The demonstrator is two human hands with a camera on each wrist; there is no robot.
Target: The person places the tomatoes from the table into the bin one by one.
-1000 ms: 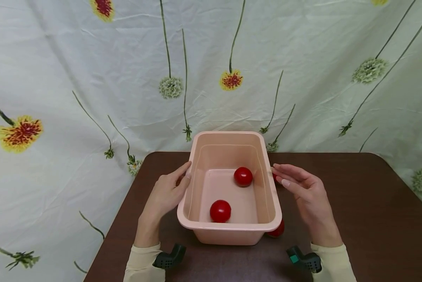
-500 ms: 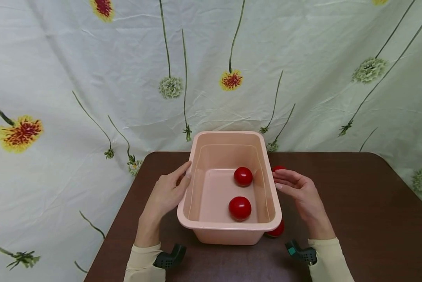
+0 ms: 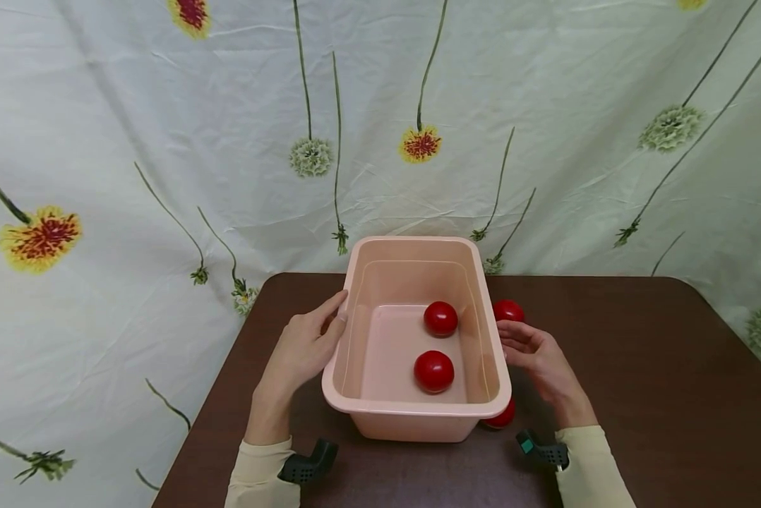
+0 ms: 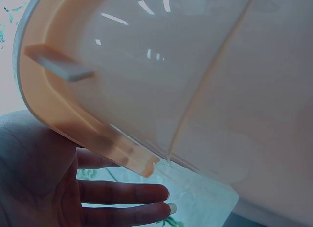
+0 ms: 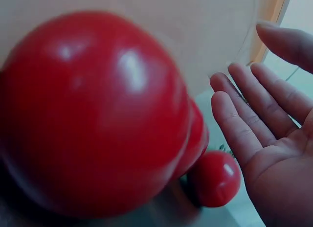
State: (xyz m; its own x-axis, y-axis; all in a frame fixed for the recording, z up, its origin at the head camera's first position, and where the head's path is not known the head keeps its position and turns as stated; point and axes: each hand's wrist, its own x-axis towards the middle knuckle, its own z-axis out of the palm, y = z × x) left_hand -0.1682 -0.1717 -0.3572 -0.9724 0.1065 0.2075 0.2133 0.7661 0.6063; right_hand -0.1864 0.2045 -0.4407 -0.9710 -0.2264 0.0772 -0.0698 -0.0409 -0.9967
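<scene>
On a brown worktop (image 3: 641,367) stands a pink tub (image 3: 390,346).
It looks light and stiff; the rim (image 3: 412,408) suits holding. The left hand (image 3: 299,353) rests straight fingers on its side; the right hand (image 3: 541,362) has loose fingers holding nothing. Two tomatoes (image 3: 434,371) sit inside, others outside, too hidden to count; they look slippery and squashy, so cup them. No writing shows.

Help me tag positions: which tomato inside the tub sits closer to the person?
The front tomato in the tub, closer to its near rim; the back tomato lies farther away.
</scene>
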